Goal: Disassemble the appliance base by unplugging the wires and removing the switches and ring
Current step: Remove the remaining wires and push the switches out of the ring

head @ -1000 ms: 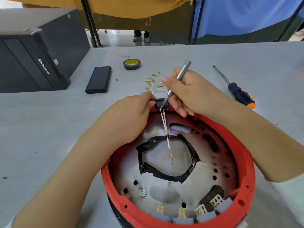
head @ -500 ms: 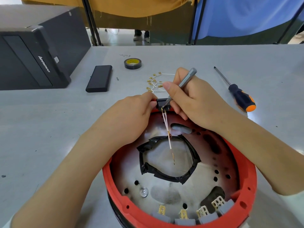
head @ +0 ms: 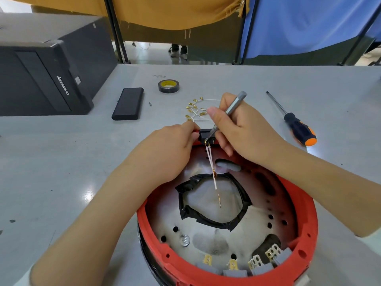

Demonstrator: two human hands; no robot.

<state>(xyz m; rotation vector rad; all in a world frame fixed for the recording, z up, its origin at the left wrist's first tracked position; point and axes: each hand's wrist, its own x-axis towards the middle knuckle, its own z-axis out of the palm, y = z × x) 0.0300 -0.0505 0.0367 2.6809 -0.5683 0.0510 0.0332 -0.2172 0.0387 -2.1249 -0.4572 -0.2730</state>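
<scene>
red appliance base, left hand pinching black switch, right hand gripping grey tool, lenovo case

Seen from above on a grey table: a red appliance base lying open, with a black ring in its middle and grey switches along the near rim. At the far rim, a black switch held by the left hand, with the tip of a grey tool pinched in the right hand touching it and two thin wires hanging from it. Farther back, loose wires with gold terminals, a tape roll, a black case, an orange-tipped screwdriver and a black computer tower.
</scene>
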